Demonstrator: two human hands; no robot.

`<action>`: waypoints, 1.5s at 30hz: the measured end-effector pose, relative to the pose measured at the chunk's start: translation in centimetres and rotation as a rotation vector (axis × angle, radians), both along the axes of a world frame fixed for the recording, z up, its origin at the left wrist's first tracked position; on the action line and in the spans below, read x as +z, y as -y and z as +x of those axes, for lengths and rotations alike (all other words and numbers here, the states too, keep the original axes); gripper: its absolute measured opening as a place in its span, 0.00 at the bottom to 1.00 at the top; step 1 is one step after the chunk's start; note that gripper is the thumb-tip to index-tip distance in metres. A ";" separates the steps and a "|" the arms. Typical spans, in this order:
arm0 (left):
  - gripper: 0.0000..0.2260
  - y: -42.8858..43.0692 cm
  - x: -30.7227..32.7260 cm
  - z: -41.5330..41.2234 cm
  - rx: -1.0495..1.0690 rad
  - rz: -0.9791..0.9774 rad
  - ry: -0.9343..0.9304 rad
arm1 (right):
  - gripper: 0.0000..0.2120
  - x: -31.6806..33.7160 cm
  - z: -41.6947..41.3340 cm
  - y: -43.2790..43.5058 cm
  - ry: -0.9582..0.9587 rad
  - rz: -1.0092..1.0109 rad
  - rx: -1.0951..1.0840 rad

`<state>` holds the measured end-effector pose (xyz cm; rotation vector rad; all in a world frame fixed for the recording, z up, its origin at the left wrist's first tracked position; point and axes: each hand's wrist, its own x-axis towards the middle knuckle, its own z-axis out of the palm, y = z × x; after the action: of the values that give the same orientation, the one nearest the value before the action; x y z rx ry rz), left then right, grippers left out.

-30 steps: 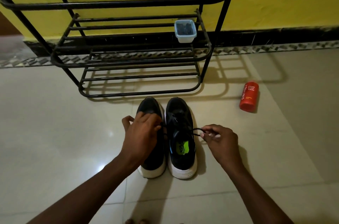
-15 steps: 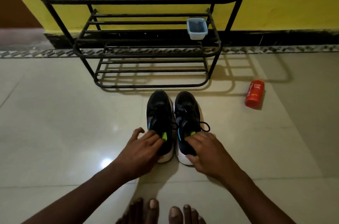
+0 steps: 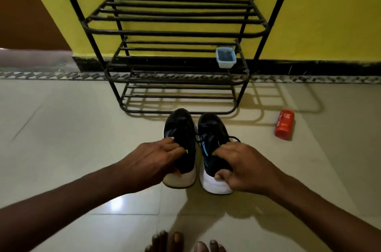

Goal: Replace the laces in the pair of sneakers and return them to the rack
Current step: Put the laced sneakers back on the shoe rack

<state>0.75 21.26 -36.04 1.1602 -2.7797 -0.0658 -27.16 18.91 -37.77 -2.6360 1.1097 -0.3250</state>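
Two sneakers stand side by side on the floor, toes just short of the rack. Head view, progress: your left hand closes its grip on the heel collar of the left sneaker, fingers over the opening and thumb at the back; your right hand grips the right sneaker likewise. A black lace loop lies over the right sneaker's side; whether both are fully laced cannot be told under the hands. Lacing appears finished, judging by the carrying hold; the return to the rack remains.

Head view, room and edges: the bottom shelf is bare and directly ahead, its front rail a low lip to clear. The middle shelf holds a small plastic tub at its right end, leaving the left and centre free. A red bottle lies well apart to the right, outside the path. Bare toes show at the lower frame edge.
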 end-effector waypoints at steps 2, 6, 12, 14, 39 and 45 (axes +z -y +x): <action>0.15 -0.3 2.7 0.0 -0.011 -0.017 -0.002 | 0.14 3.4 0.2 0.0 0.013 -0.003 0.020; 0.15 -1.0 8.7 -0.4 0.020 -0.053 -0.051 | 0.16 10.6 0.3 -0.3 0.015 -0.051 0.041; 0.16 -1.9 16.4 -0.3 0.077 -0.027 -0.081 | 0.15 19.4 0.1 -1.6 0.070 -0.050 0.003; 0.16 -2.1 18.6 -0.1 0.098 -0.029 -0.082 | 0.16 21.7 0.0 -2.1 0.087 -0.067 -0.004; 0.15 17.4 22.8 1.6 0.328 -0.083 -0.022 | 0.20 26.8 5.9 17.1 0.128 -0.160 -0.156; 0.16 24.2 21.9 2.3 0.347 -0.066 -0.046 | 0.24 25.1 6.7 23.7 0.083 -0.163 -0.172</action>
<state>3.02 -2.98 -14.10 1.5795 -2.4798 0.0324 -20.42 -4.82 -12.71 -2.6407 1.3373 -0.5772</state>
